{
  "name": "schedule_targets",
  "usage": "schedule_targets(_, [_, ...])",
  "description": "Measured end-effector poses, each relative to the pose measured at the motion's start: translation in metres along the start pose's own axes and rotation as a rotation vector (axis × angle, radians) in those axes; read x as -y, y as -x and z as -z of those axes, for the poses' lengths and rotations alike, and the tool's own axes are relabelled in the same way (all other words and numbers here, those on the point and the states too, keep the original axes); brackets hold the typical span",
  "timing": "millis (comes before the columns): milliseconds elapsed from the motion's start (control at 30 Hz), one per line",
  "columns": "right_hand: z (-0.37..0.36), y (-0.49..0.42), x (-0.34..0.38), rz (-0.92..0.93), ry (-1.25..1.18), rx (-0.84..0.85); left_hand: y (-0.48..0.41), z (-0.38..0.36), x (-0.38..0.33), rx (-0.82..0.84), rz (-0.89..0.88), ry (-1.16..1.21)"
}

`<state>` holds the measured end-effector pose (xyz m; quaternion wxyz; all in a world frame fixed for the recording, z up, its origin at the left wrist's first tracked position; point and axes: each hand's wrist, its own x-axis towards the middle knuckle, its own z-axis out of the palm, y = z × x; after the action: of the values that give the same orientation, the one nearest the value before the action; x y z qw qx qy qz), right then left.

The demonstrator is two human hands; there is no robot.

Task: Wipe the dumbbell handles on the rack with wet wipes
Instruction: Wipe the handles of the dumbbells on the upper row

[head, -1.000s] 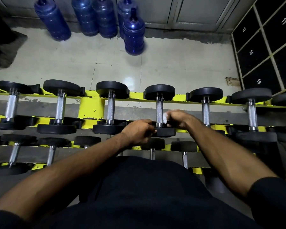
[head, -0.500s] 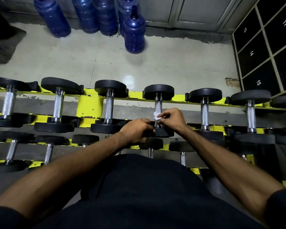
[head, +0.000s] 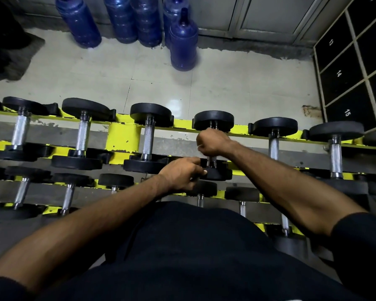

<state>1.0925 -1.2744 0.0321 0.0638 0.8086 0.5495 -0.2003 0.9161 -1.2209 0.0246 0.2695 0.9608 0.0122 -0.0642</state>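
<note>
R hand (head: 213, 141) fisted round dumbbell handle (head: 211, 162); L hand (head: 182, 175), apart, grips its near head (head: 218, 173).

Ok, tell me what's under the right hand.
The right hand is curled round a dumbbell handle; a white scrap of wet wipe peeks out at its edge. The rest of the wipe and most of the handle are covered.

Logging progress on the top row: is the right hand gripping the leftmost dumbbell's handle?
No, the right hand grips the handle of the fourth dumbbell from the left; the leftmost dumbbell is untouched.
</note>
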Motion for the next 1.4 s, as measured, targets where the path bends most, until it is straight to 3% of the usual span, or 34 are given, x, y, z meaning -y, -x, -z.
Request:
schedule_targets(67, [-0.001,0.004,-0.012,-0.017,-0.193,-0.031,-0.001,0.001,0.001,-0.013,-0.006,0.004])
schedule_targets(167, [-0.008,0.02,-0.029,-0.077,-0.474,-0.215,-0.002,0.002,0.001,-0.031,-0.026,0.015])
schedule_targets(267, [-0.024,0.036,-0.036,-0.057,-0.496,-0.317,-0.004,0.002,0.002,-0.02,-0.032,0.012])
schedule_targets(367, [-0.035,0.044,-0.035,-0.083,-0.495,-0.258,-0.007,0.004,0.004,0.009,-0.033,0.008])
schedule_targets(567, [-0.017,0.038,-0.035,0.217,-0.077,-0.038,-0.005,0.005,0.002,-0.018,-0.056,0.008])
schedule_targets(767, [0.008,0.01,-0.014,0.006,0.272,-0.105,0.0,-0.001,0.003,-0.052,-0.065,-0.01])
schedule_targets(933, [0.005,0.003,0.016,0.127,0.557,0.222,0.004,-0.004,0.006,-0.044,-0.061,-0.019])
schedule_targets(1067, [0.013,-0.001,0.022,0.126,0.411,0.272,0.004,-0.004,0.004,-0.057,-0.065,-0.021])
schedule_targets(1233, [-0.001,0.014,-0.005,0.081,0.158,-0.054,0.001,-0.003,0.003,-0.048,-0.038,-0.014])
schedule_targets(1400, [-0.032,0.044,-0.034,0.049,-0.244,-0.139,0.0,-0.001,0.003,-0.041,-0.037,0.002])
